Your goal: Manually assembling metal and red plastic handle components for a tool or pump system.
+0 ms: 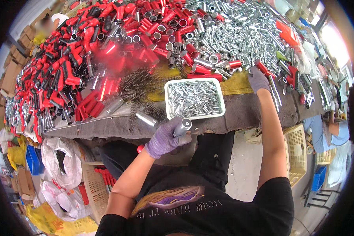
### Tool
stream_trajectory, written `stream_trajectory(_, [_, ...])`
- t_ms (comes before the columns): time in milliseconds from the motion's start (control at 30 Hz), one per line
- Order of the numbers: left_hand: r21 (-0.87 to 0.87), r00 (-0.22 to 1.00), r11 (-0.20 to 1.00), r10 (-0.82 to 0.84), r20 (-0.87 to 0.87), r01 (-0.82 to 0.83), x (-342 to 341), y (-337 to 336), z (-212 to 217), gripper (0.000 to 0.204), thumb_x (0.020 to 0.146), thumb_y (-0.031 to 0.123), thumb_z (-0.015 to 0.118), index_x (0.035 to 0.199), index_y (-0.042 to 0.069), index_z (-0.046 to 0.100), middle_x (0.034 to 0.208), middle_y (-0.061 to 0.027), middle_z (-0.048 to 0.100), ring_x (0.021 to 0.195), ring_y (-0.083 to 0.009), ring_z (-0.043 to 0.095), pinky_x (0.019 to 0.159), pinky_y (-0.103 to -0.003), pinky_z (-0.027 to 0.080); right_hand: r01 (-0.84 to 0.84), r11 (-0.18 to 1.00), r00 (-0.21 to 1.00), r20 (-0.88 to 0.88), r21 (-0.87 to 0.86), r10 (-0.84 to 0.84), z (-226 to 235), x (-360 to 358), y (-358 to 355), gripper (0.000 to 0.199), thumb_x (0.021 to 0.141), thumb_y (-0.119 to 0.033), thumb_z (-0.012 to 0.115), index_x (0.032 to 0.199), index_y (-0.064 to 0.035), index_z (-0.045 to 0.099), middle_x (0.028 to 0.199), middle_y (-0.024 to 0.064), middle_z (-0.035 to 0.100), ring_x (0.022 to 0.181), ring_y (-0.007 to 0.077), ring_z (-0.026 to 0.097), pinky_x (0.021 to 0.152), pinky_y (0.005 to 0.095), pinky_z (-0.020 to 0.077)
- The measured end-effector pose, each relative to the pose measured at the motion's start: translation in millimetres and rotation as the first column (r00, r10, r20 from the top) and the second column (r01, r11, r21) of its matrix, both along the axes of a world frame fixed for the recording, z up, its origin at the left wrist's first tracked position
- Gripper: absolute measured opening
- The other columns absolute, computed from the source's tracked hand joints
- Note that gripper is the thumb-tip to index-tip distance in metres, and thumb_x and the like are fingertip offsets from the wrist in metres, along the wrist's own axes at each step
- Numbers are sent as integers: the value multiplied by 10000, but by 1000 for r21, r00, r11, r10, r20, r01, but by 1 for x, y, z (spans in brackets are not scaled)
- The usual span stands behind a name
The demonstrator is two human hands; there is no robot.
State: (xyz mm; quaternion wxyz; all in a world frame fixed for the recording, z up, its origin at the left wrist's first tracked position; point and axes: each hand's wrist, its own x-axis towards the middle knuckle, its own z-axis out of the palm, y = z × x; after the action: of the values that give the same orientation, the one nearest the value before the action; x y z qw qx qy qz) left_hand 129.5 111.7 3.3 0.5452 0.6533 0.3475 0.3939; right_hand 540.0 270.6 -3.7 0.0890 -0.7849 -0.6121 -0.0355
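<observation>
From the head view, the left hand (pixel 166 138) wears a purple glove and its grip is closed around a short silver tube (pixel 182 126). The tube sticks up out of the fist, with its open end toward the white tray (pixel 167 103). Hand and tube sit right at the near edge of the counter (pixel 247 112), just below the tray's near rim. The tray is full of small silver pins.

The right hand (pixel 259 80) has a grey glove and reaches far across the counter. It rests on the heap of silver tubes (pixel 240 35), next to a red tube (pixel 261 66). I cannot tell if its grip is closed on anything.

Red tubes (pixel 67 67) and black springs (pixel 139 88) crowd the left side. One bare strip of counter lies right of the tray, under the right arm
</observation>
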Motion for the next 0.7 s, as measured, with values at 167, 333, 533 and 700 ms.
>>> stream_trajectory(167, [-129, 995, 990, -60, -80, 49, -7, 5, 6, 419, 807, 307, 680, 1108, 52, 540, 885, -67, 579, 772, -176, 551, 683, -306, 451, -259, 955, 864, -406, 144, 296, 65, -81, -63, 244, 870, -238, 570, 1055, -88, 622, 982, 170, 636, 897, 346, 608, 827, 398, 477])
stream_trajectory(333, [-154, 980, 983, -120, -159, 95, -4, 11, 16, 457, 839, 373, 651, 1148, 50, 558, 963, -142, 633, 906, -257, 621, 783, -353, 470, -862, 459, 386, -307, 216, 870, 128, -188, -128, 181, 779, -157, 646, 940, -74, 647, 816, 110, 591, 724, 277, 600, 646, 347, 495])
stream_trajectory(533, [34, 992, 995, -92, -81, 96, -9, 7, -4, 418, 837, 345, 662, 1120, 50, 576, 955, -134, 643, 889, -241, 624, 776, -348, 473, -957, 291, 291, -37, -15, 956, 137, -218, -121, 218, 782, -244, 637, 957, -116, 624, 768, 78, 565, 734, 274, 607, 587, 391, 490])
stream_trajectory(700, [86, 991, 987, -135, 3, 134, -2, 14, -5, 359, 834, 296, 661, 1081, 45, 589, 903, -118, 643, 835, -225, 617, 753, -345, 476, -925, 370, 343, -230, 87, 911, 130, -220, -123, 285, 828, -293, 612, 1057, -124, 601, 840, 91, 608, 756, 295, 620, 616, 391, 504])
